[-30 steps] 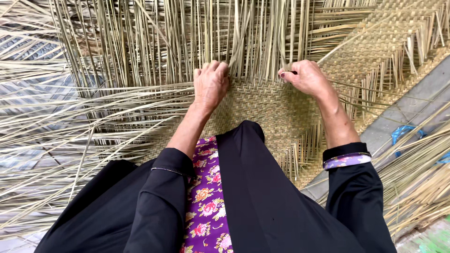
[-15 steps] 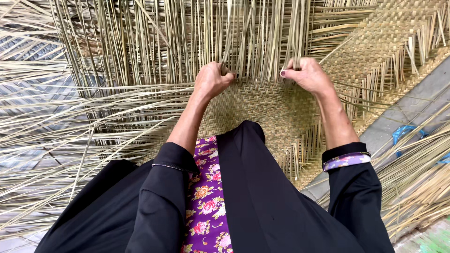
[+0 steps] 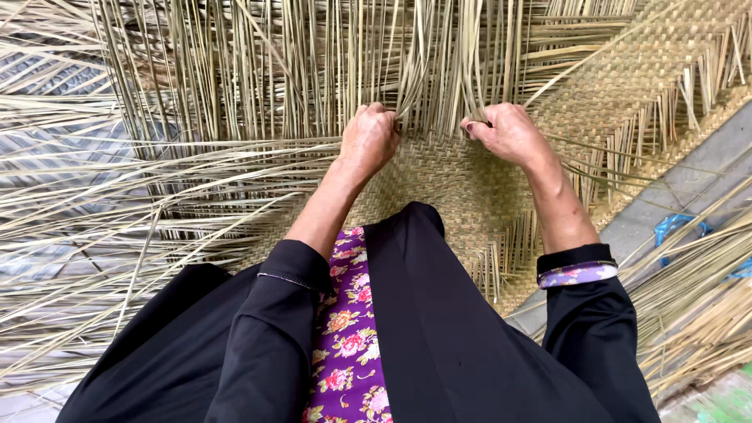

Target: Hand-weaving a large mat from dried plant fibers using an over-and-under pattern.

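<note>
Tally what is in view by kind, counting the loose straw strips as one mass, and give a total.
Hands: 2, the left hand and the right hand, each with its grip closed on loose straw strips
Woven straw mat: 1
Mass of loose straw strips: 1
Blue scrap on the grey floor: 1
Total: 5

Left hand [image 3: 368,141] fisted, arm outstretched; right hand [image 3: 507,133] likewise — knuckles up.
</note>
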